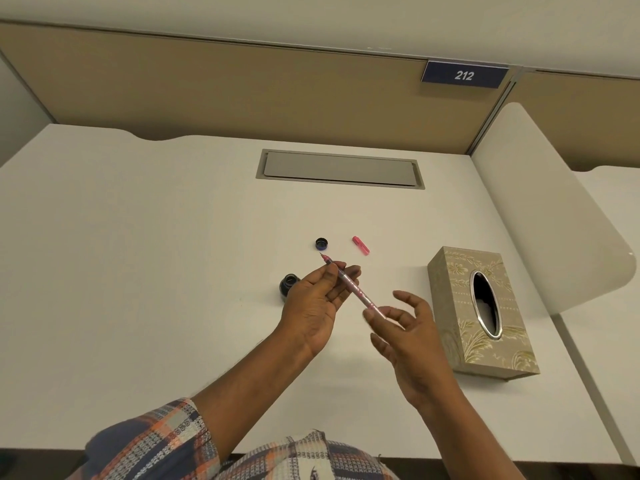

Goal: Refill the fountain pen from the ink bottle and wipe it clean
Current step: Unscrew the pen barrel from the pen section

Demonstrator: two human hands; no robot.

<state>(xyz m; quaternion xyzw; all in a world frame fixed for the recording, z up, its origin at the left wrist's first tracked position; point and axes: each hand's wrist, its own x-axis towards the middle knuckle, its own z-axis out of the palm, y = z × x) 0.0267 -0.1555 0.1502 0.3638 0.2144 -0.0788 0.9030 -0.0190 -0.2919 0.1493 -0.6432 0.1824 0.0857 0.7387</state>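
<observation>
A slim pink and clear fountain pen (353, 285) hangs above the white desk (138, 254), nib pointing away toward the far left. My left hand (317, 303) pinches its front part between thumb and fingers. My right hand (405, 327) touches the pen's rear end with thumb and fingertips, the other fingers spread. The dark ink bottle (288, 285) stands open on the desk, partly hidden behind my left hand. Its dark blue cap (321, 243) lies beyond the nib, and the pink pen cap (361, 245) lies to the right of that.
A beige patterned tissue box (485, 317) with an oval opening stands to the right of my hands. A grey cable hatch (339, 168) is set into the desk farther back. A tan partition with a "212" sign rises behind, and a white divider (540, 209) borders the right.
</observation>
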